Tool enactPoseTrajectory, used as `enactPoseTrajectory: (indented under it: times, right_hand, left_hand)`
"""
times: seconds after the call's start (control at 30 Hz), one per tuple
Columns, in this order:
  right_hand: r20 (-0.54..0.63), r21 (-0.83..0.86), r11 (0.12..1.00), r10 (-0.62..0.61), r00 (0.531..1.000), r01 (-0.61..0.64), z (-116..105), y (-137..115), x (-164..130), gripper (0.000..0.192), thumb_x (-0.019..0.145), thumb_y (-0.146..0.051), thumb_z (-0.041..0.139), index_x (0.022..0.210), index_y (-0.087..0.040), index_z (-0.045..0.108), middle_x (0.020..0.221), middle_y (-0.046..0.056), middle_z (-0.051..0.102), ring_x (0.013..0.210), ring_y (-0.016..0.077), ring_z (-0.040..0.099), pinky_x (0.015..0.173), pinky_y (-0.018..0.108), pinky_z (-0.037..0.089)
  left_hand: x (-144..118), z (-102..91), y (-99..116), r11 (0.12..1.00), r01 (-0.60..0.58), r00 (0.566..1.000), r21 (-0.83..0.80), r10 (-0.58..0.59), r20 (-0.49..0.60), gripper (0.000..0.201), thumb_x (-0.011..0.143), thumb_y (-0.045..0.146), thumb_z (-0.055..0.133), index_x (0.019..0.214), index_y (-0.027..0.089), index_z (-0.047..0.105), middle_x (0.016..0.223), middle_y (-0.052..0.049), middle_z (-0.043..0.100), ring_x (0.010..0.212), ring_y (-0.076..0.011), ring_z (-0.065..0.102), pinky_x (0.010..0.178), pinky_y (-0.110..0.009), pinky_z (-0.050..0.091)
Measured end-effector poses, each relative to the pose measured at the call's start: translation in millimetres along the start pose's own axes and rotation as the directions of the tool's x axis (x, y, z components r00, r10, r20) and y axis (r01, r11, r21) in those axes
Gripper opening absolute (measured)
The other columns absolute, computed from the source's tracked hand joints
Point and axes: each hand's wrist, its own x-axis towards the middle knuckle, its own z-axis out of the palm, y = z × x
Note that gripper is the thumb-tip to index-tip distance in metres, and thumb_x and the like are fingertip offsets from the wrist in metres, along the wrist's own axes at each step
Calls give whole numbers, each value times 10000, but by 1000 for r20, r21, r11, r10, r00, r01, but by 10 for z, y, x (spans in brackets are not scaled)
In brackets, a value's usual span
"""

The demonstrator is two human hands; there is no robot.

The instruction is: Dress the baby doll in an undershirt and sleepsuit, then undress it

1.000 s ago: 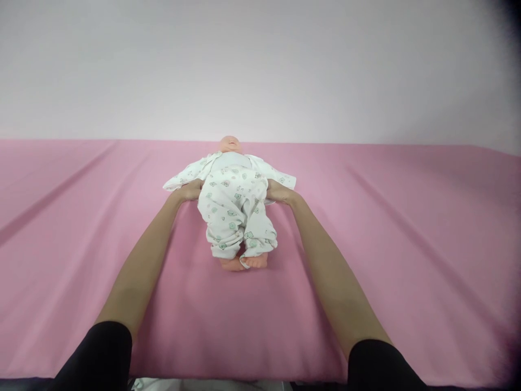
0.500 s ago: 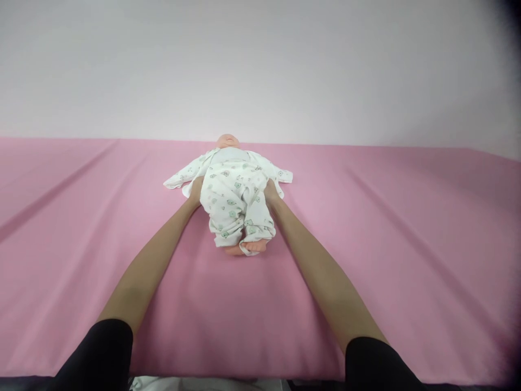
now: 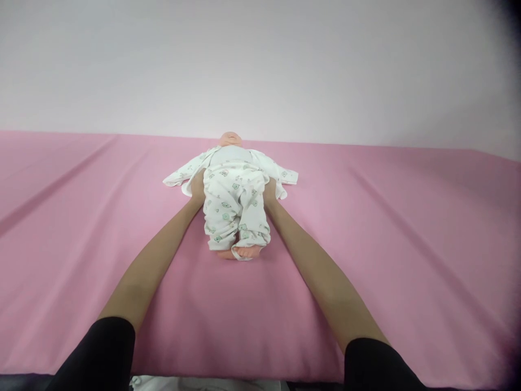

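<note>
A baby doll [image 3: 231, 140] lies on its back, head away from me, in patterned white trousers [image 3: 222, 201] and an open patterned white jacket [image 3: 277, 167] with sleeves spread to both sides. Its bare feet [image 3: 246, 251] point toward me and rest close together at the trouser cuffs. My left hand [image 3: 198, 187] is closed against the doll's left-of-view hip, and my right hand [image 3: 269, 193] grips the opposite side at the same height. The fingers of both hands are mostly hidden under the jacket edges and behind the trousers.
A pink sheet [image 3: 391, 260] covers the table, with long creases on both sides. Behind it rises a plain pale wall [image 3: 260, 65]. White fabric [image 3: 203, 384] shows below the front edge.
The doll has turned slightly between my hands: its legs swung a little to the left and lie straighter, and its head shifted slightly right.
</note>
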Motion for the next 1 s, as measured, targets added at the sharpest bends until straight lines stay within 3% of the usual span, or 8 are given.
enactPoseTrajectory:
  times: [0.23,0.37,0.43,0.53,0.77,0.83,0.93,1.0]
  right_hand:
    - [-146,-87,986,-155,977,143,-84,-46,51,214,619,-328,461,581,-223,278,600,-27,327,624,125,331,567,255,346]
    - [-93,141,990,40,995,-27,-144,-86,151,135,593,-311,488,630,-207,409,634,-26,422,619,123,406,577,245,383]
    - [21,226,965,133,991,-134,-200,-133,200,122,588,-303,481,641,-206,430,640,-17,447,608,130,429,572,250,393]
    - [155,291,939,141,978,-181,-286,-211,251,87,582,-280,464,606,-202,434,659,4,478,621,138,452,599,258,415]
    - [134,-3,1000,-25,991,26,-186,-315,382,177,672,-363,521,632,-192,501,688,1,497,692,141,467,682,254,405]
    - [96,33,999,-11,995,7,-95,-317,446,162,675,-347,518,640,-195,472,704,1,504,695,139,470,673,248,406]
    - [19,162,978,132,991,-133,22,-287,539,172,692,-305,518,630,-208,390,664,-11,468,645,134,450,631,253,407]
    - [-38,134,978,168,985,-162,64,-252,586,186,724,-299,516,629,-211,383,659,-15,464,653,137,453,658,261,414]
  left_hand:
    - [17,-40,46,995,-1,998,103,7,-60,141,714,149,477,617,193,384,595,19,450,647,-144,435,625,-285,341]
    - [143,-50,1,993,29,996,-118,-39,-85,70,642,140,501,693,181,528,669,16,539,716,-143,501,659,-247,388]
    - [235,-60,1,963,37,998,-268,-48,-35,144,633,136,482,735,170,576,721,5,584,751,-147,536,680,-242,413]
    - [361,-98,56,911,102,994,-399,-76,81,144,658,145,434,661,154,577,699,-14,582,697,-143,532,649,-247,415]
    - [472,-217,182,978,-61,944,-200,122,306,283,744,311,607,542,170,469,583,19,433,590,-117,399,602,-262,324]
    - [485,-194,176,987,-63,955,-149,103,279,271,768,319,600,578,175,471,607,20,440,609,-120,404,615,-263,316]
    - [514,-120,145,992,15,989,-128,4,146,235,829,341,535,665,181,480,681,11,489,673,-133,441,659,-263,330]
    - [528,-76,123,994,28,997,-102,-20,80,221,840,352,527,705,183,480,730,5,516,722,-140,461,693,-263,337]
